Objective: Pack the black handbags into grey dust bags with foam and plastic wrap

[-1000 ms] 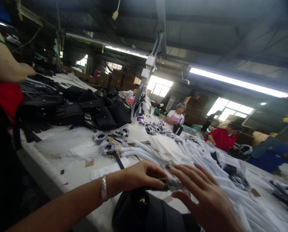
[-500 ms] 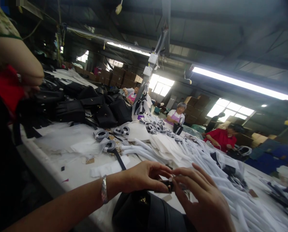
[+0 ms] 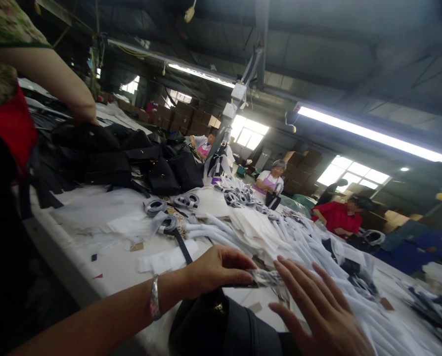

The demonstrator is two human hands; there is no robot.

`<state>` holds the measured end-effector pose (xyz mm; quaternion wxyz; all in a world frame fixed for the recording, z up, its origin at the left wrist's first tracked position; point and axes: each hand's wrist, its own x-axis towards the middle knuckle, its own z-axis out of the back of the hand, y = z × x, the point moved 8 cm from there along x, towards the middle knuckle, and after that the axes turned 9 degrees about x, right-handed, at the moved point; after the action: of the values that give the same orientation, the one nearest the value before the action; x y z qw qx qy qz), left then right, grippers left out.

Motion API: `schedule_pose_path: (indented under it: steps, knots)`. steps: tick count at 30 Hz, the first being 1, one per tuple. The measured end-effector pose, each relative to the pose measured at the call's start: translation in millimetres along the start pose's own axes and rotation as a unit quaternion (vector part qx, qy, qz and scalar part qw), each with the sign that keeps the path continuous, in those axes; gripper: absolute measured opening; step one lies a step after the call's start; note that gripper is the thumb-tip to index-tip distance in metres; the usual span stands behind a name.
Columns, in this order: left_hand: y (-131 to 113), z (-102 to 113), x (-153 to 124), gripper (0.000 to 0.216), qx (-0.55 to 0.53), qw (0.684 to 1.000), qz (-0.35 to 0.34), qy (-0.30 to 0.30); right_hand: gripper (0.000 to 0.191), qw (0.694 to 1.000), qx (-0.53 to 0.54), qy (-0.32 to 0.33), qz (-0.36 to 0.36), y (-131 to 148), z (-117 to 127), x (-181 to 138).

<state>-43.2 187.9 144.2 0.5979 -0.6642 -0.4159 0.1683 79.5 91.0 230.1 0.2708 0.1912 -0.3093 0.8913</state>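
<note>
My left hand (image 3: 219, 272), with a silver bangle at the wrist, pinches a black strap (image 3: 240, 285) between thumb and fingers. Crinkled clear plastic film (image 3: 268, 278) sticks out from the pinched end toward the right. Beside it, my right hand (image 3: 323, 309) is open, its fingers stretched and apart; whether a fingertip touches the film I cannot tell. Below both hands lies a black bag (image 3: 254, 329) with a small gold-coloured fitting. Part of the bag is cut off by the lower frame edge.
A pile of black bags (image 3: 110, 168) covers the table's far left, where a co-worker's arm (image 3: 68, 94) reaches in. White wrapped strips (image 3: 306, 252), white sheets (image 3: 258, 225) and coiled straps (image 3: 156, 207) spread across the table (image 3: 117, 282). Other people work farther back.
My right hand has come away from the held piece and its fingers have spread. Clear film now shows between my hands. The co-worker at left has reached further over the bag pile.
</note>
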Motion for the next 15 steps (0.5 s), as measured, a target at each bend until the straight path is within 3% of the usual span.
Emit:
schedule_pose_path:
  steps: [3,7,12,15]
  knots:
    - [-3,-1,0,0.021,0.021,0.999,-0.027,-0.033,0.040,1.000,0.002,0.011,0.001,-2,-3,-3]
    - [-16,-2,-5,0.015,0.109,0.982,-0.126,-0.090,0.031,0.998,0.063,-0.008,0.012,0,0,4]
    - [-41,-12,-22,0.026,0.329,0.899,-0.266,-0.113,0.031,0.997,0.075,0.005,-0.019,-4,-1,12]
    - [-50,-17,-27,0.023,0.407,0.856,-0.298,-0.111,0.032,0.998,0.066,0.002,-0.014,-3,1,15]
